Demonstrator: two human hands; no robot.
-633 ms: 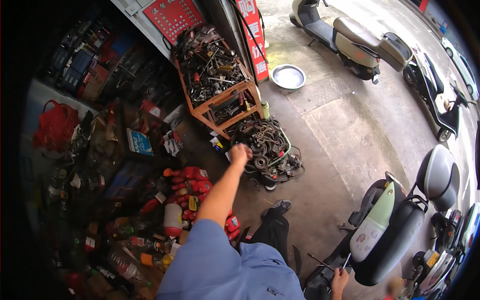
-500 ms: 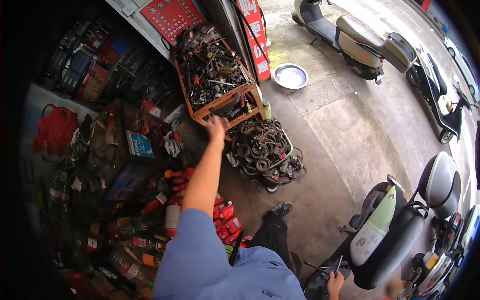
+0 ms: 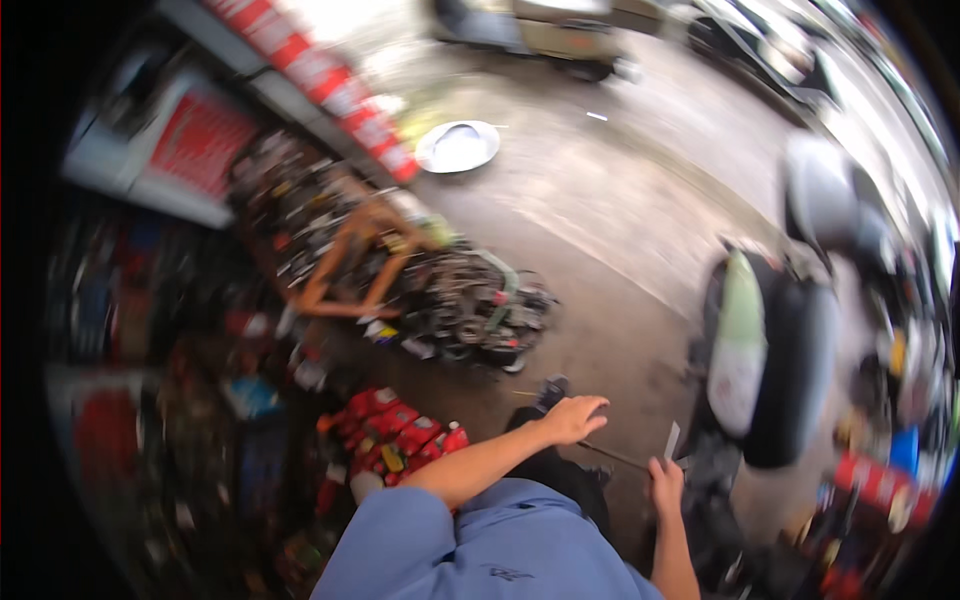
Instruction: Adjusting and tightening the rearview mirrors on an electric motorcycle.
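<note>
My left hand [image 3: 575, 420] hangs in front of my body, fingers loosely extended, with nothing visible in it, beside a thin dark rod [image 3: 620, 456] that runs toward my right hand. My right hand [image 3: 664, 478] grips that rod and a short, pale metal bar [image 3: 672, 440], which stands upward. Just right of that hand stands a scooter with a pale green panel [image 3: 734, 350] and a black seat [image 3: 795, 390]. The picture is blurred, so the exact tools are hard to tell.
A wooden rack [image 3: 320, 300] of tools stands ahead-left, beside a heap of metal parts [image 3: 465, 290]. Red bottles [image 3: 400, 430] crowd the left floor near my feet. A round metal basin [image 3: 458, 145] lies farther off; other scooters [image 3: 560, 35] line the pavement. A red cylinder [image 3: 880, 485] lies at right.
My left hand has come down and rightward from the wooden rack toward my right hand, which has risen slightly in view with the tools. The whole view has swung round.
</note>
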